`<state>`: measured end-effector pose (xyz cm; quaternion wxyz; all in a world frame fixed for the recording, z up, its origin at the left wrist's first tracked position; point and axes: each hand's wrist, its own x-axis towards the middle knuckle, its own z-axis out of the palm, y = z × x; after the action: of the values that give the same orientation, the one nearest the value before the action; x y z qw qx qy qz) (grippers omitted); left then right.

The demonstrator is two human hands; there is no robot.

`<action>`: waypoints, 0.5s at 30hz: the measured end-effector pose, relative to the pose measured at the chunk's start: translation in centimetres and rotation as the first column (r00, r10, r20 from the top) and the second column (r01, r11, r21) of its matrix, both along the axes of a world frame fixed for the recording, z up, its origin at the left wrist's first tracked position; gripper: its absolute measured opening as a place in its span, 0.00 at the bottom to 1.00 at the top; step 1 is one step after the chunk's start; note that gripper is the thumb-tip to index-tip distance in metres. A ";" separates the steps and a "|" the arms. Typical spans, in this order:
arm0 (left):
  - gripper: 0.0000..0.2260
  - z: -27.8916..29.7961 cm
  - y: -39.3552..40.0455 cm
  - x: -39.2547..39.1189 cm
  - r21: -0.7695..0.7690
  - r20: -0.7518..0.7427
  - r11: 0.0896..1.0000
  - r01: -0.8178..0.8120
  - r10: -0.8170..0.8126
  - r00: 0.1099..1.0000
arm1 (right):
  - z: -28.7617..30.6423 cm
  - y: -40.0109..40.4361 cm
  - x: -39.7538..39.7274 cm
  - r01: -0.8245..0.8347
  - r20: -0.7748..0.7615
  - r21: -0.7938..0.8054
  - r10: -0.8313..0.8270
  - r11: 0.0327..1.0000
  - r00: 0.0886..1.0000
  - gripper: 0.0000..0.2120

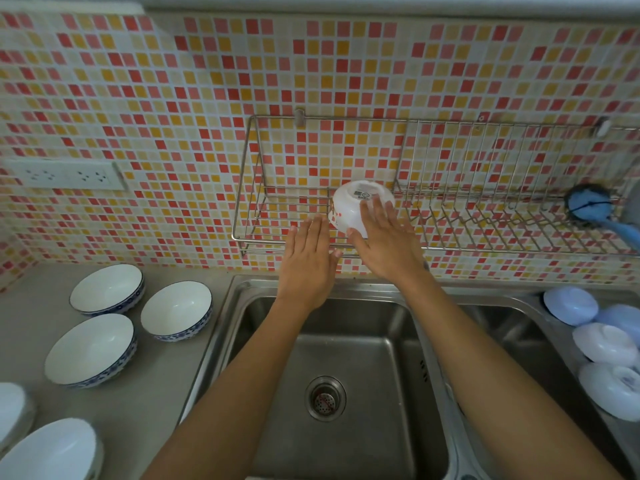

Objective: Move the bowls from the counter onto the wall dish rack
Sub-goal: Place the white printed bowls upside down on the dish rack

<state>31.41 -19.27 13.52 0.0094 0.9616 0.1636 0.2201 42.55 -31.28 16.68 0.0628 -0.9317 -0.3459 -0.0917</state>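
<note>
Where the wall dish rack has free wire floor at its left end, a white bowl lies upside down just beside that room. The right hand lays straight, close fingers on this bowl. The left hand, flat with its fingers pressed together, hovers at the rack's front rail, and empty blue-rimmed bowls stand below-left of the rack on the tabletop.

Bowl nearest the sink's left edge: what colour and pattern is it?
The bowl is white with a blue patterned band outside; head view shows it.

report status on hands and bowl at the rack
Left hand open, free. Right hand flat on inverted white bowl in wall dish rack. Blue-rimmed bowls wait on counter; nothing in the way.
</note>
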 end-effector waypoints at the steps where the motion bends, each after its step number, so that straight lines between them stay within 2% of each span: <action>1: 0.26 0.0 0.0 -0.2 0.002 -0.007 1.000 0.001 -0.001 1.000 | -0.3 -0.1 -0.4 0.024 0.065 0.035 -0.026 0.999 0.998 0.32; 5: 0.26 -0.5 0.3 -1.8 0.027 -0.007 0.999 0.023 -0.023 1.000 | -2.9 -0.1 -3.2 0.052 0.203 0.331 -0.124 0.942 0.971 0.32; 9: 0.27 -2.0 1.6 -5.7 -0.017 0.016 0.999 0.042 -0.042 0.999 | -5.2 0.7 -5.7 0.050 0.180 0.405 -0.134 0.913 0.975 0.32; 12: 0.28 -4.5 3.5 -10.7 -0.105 -0.025 0.992 -0.072 0.069 0.997 | -7.5 2.4 -9.4 -0.078 0.116 0.400 0.034 0.913 0.993 0.33; 15: 0.28 -7.8 6.7 -17.1 -0.174 -0.105 0.954 -0.243 0.228 0.968 | -11.1 5.6 -14.6 -0.238 0.012 0.303 0.246 0.923 0.969 0.34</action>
<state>14.36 -12.58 5.72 0.0659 0.9385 0.2970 0.1631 27.97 -25.69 5.62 0.2198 -0.8624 -0.4392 -0.1228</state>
